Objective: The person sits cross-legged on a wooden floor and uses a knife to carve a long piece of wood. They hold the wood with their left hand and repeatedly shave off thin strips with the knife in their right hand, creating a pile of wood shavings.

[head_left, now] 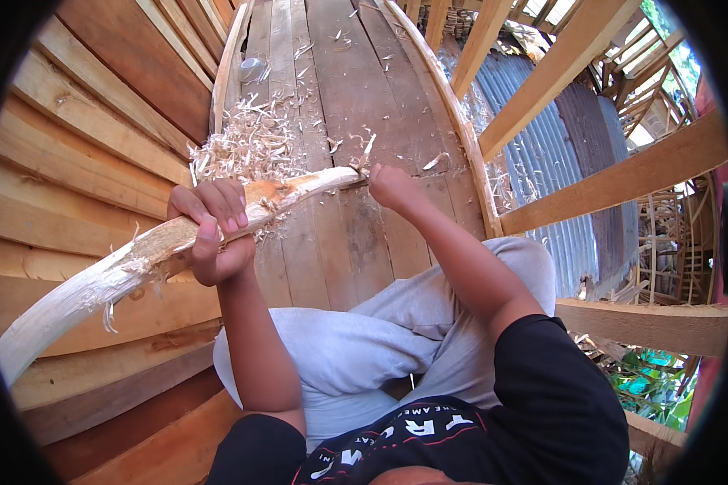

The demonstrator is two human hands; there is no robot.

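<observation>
A long, curved, peeled wooden pole [129,257] slants from the lower left up to the middle, its surface pale and freshly shaved. My left hand [212,230] is wrapped round its thicker part, thumb toward me. At the thin far end, my right hand [390,186] is closed in a fist. A small dark blade, apparently a knife [359,170], shows between this fist and the pole tip; its handle is hidden in my fingers. Thin curls of wood [368,150] stand up beside the blade. Loose fibres hang from the pole near my left hand.
A heap of wood shavings [247,139] lies on the plank floor [356,89], against the board wall [81,153]. Farther off is a clear round container [253,70]. Wooden railing [615,179] runs along my right, with corrugated metal sheets [534,137] beyond. My crossed legs [348,339] are below the pole.
</observation>
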